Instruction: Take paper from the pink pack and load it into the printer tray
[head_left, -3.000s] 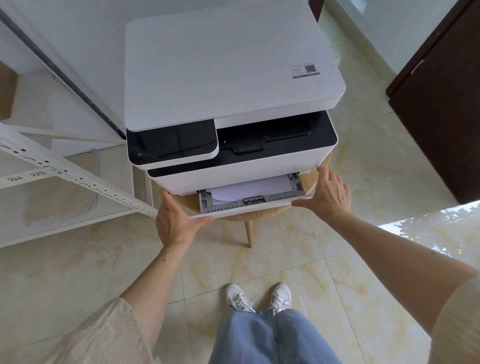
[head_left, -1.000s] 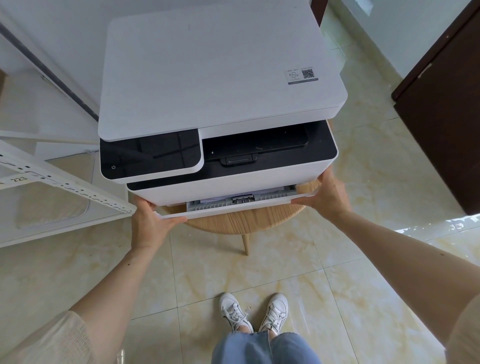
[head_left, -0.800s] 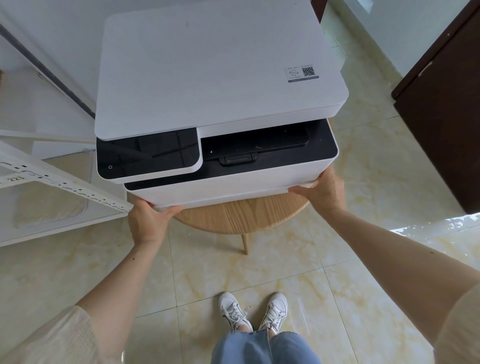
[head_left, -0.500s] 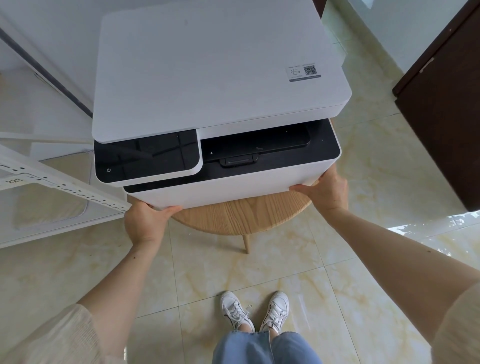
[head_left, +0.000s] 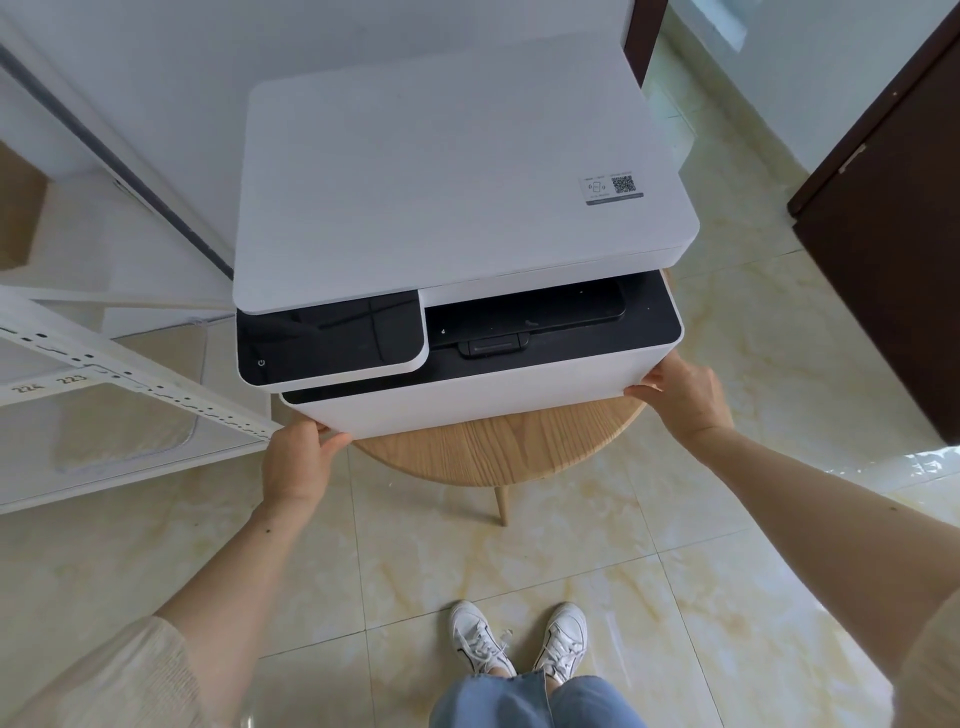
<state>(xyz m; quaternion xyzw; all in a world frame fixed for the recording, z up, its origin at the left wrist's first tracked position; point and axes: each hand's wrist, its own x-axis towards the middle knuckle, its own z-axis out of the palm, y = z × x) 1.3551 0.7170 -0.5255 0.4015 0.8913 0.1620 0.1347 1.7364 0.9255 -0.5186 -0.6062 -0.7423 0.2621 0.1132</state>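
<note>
While one printer (head_left: 457, 208) sits shut, two hands touch it: left hand (head_left: 298, 460); right hand (head_left: 685, 397).

Round wooden table (head_left: 498, 447) (pale grain) on tiled floor (head_left: 519, 561); white printer (head_left: 457, 218) sits on top.

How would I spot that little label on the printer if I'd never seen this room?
Find the white printer on the round wooden stool, held by a hand at each lower front corner. On its flat white lid, look toward the right edge: the small sticker with a black QR code is the only marking there.
</note>
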